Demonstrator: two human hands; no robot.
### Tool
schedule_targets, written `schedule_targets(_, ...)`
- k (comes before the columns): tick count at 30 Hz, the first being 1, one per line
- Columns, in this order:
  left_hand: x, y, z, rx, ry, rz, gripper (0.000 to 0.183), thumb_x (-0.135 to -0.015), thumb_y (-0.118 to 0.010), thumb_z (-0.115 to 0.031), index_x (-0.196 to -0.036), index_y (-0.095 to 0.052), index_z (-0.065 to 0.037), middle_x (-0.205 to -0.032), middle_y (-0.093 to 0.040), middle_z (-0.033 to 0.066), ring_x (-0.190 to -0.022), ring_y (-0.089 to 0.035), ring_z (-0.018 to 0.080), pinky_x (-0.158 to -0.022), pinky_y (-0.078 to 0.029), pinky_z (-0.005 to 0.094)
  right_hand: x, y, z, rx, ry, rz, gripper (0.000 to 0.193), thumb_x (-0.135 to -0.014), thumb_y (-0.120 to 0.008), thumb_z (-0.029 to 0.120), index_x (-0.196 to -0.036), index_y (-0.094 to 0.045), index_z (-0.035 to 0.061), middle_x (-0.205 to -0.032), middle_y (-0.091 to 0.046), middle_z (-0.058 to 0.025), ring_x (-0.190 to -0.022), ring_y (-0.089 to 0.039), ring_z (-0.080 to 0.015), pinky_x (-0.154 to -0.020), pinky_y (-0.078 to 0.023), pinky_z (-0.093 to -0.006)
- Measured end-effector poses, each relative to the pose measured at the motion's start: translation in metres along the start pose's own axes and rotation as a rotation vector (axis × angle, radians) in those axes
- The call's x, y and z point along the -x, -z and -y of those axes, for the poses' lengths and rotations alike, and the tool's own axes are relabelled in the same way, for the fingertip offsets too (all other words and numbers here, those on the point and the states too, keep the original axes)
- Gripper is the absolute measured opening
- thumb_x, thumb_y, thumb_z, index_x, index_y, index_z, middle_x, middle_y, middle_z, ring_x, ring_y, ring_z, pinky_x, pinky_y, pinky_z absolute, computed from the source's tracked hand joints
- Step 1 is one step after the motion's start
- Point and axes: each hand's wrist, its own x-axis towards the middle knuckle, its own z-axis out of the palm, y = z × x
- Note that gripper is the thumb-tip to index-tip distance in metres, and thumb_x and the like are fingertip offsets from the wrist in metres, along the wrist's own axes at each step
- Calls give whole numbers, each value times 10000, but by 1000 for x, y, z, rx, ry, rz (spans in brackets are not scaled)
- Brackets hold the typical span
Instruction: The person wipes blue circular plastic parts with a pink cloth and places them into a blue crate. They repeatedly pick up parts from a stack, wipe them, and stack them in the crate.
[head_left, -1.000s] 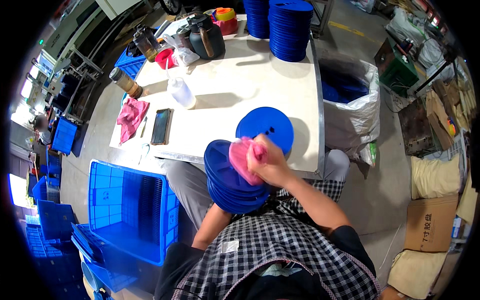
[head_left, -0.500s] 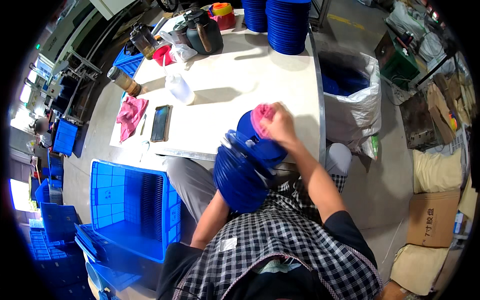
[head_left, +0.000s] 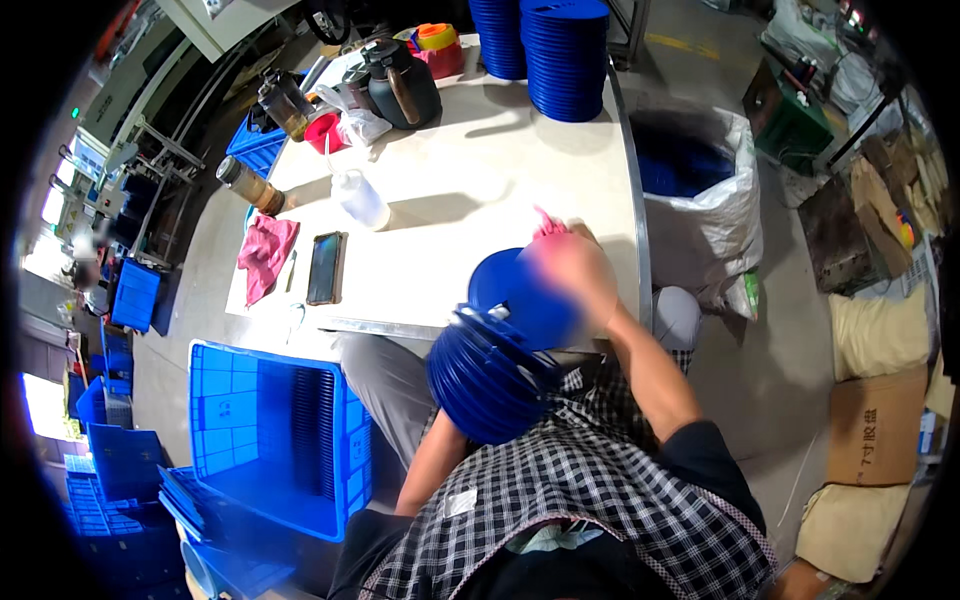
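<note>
A stack of round blue plastic discs [head_left: 490,385] leans in front of my checked apron, tilted over my left forearm [head_left: 432,462]. My left hand supports the stack from below and behind, with its fingers mostly hidden by the discs. At the upper edge of the stack, one blue disc [head_left: 510,285] faces up, spread apart from the others. My right hand [head_left: 580,270], blurred by motion, is closed on a pink cloth [head_left: 548,226] at that disc's right side. Part of the cloth sticks out beyond the fingers.
On the white table [head_left: 430,265] are a phone [head_left: 324,268], a squeeze bottle [head_left: 358,200], another pink cloth [head_left: 266,258], a dark jug [head_left: 402,90] and tall disc stacks [head_left: 565,65]. A blue crate [head_left: 280,440] with discs stands left, a white sack [head_left: 700,215] right.
My right hand has moved right and down across the disc with the pink cloth. The top disc now shows more of its face, and the stack sits slightly lower in the picture.
</note>
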Motion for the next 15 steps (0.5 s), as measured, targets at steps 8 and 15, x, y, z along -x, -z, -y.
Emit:
schedule_targets(8, -1, -8, -2, 37, 24, -25, 368, -945, -690, -161, -1274, -566, -52, -1218, -629, 92, -1155, -593, 194, -1013, -474, 334, 26, 12, 20, 6, -27, -117, 296, -736, -809, 103, -916, -579, 54, -892, -626, -157, -846, -637, -377, -754, -521, -454)
schedule_targets(15, -2, 5, -7, 104, 21, -53, 345, -952, -680, -164, -1260, -573, -52, -1208, -633, 89, -1142, -596, 192, -1005, -477, 331, 77, 28, 81, -898, -320, 333, 181, -849, -674, 38, -1027, -644, 30, -865, -581, -13, -817, -559, -79, -891, -488, -292)
